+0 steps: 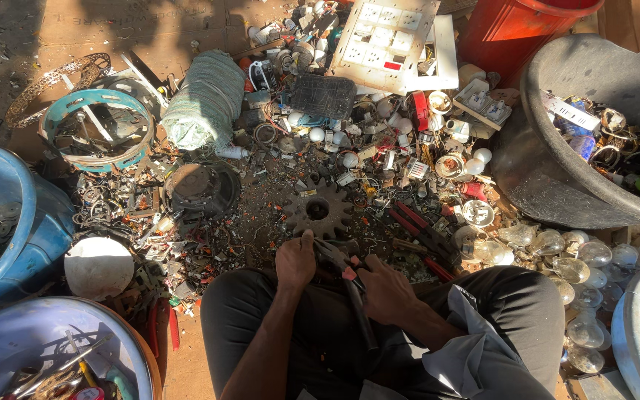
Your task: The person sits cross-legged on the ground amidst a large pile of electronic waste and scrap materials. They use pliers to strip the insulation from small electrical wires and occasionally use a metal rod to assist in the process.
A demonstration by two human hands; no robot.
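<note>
I sit on the ground with my knees apart, facing a heap of scrap. My left hand (295,261) is closed on a small part held down on the ground just below a rusty toothed gear (318,210). My right hand (381,287) grips the dark handles of a pair of pliers (350,285), whose jaws meet the small part at my left hand. What the part is cannot be made out.
A red-handled cutter (420,231) lies right of the gear. Clear glass bulbs (557,252) pile at the right beside a big grey tub (557,170). Blue tubs (9,222) stand left, a switch panel (383,37) and red bucket (512,30) beyond.
</note>
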